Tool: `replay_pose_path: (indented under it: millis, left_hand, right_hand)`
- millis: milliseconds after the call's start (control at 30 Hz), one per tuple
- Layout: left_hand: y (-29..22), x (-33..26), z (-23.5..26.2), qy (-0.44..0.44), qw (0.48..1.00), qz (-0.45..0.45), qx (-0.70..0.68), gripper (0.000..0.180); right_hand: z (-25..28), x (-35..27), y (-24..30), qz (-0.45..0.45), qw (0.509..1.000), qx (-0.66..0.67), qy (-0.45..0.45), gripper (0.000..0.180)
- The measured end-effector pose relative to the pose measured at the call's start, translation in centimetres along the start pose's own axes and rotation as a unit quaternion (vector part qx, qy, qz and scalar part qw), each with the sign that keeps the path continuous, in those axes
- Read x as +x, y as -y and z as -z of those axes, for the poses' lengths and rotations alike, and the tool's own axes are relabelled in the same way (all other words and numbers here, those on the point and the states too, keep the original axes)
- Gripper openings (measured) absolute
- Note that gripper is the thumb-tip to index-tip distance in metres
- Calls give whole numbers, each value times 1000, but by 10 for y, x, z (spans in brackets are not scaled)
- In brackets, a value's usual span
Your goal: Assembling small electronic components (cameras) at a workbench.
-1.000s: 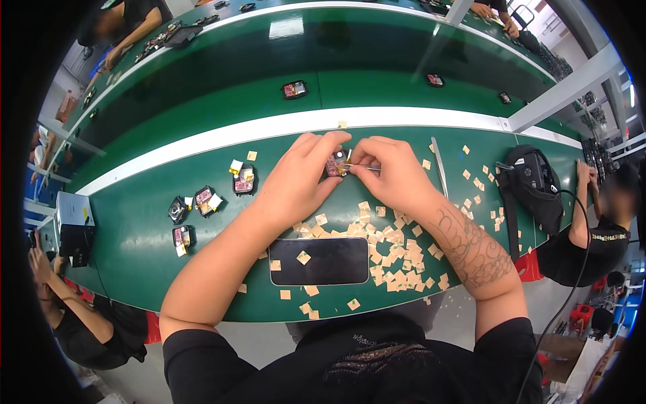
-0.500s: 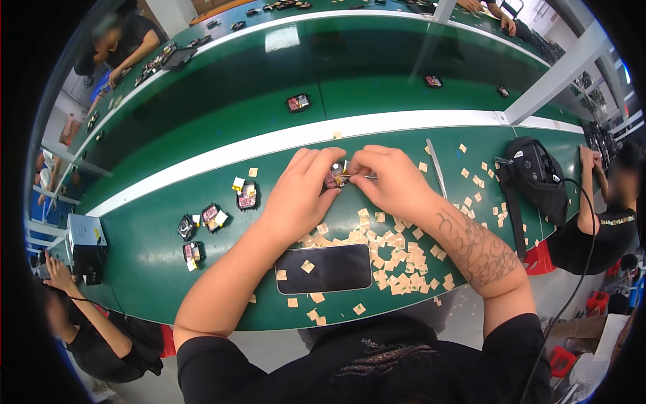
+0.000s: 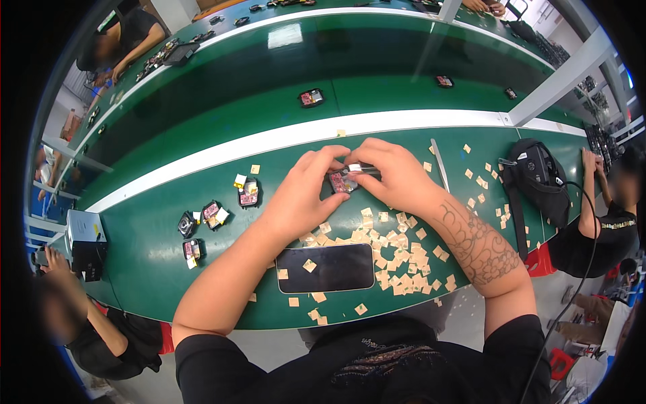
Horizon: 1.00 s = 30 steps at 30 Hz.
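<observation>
Between my hands, above the green table, is a small black device housing with a reddish circuit board inside. My left hand grips it from its left side, thumb at the near edge. At its far right corner, my right hand pinches a slim metal tool that looks like tweezers. A small white piece shows by those fingertips; whether it is attached to the housing I cannot tell. Left of my hands lie several similar opened housings with boards and white-and-yellow parts.
A dark-screened phone lies before me, with many small beige adhesive squares around it. A metal strip and a black bag are to the right. Beyond a white rail, a green belt carries housings. Co-workers sit on both sides.
The right fingers have shifted slightly at the housing, and the white piece now shows beside them. Housings on the belt have moved right. The left hand keeps its hold.
</observation>
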<state>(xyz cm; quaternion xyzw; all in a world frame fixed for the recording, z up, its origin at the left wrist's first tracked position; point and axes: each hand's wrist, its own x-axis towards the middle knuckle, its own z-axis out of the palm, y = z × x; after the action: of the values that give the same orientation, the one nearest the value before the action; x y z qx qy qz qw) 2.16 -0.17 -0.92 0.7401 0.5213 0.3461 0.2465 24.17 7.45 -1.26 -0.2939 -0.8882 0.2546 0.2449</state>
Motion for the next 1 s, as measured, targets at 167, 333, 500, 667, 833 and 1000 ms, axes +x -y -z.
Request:
replay_pose_path:
  millis: [167,333,500,667,833,1000]
  left_hand:
    - [-2,2,-1,16,999,20,-27,61]
    - [0,0,6,40,995,-53,76,38]
    - [-1,0,5,42,994,-68,71,26]
    - [-1,-1,8,40,992,-85,85,23]
    - [-3,-2,5,20,978,-140,153,20]
    - [-2,-4,1,20,968,-155,196,19]
  right_hand:
    - [10,2,5,-49,993,103,22,18]
    - [14,3,2,-40,991,120,46,14]
    - [27,1,-2,-108,966,206,114,10]
    - [24,1,-5,-101,964,221,104,16]
    - [20,-2,-1,-78,975,195,67,19]
    - [16,-4,20,-31,999,11,25,20]
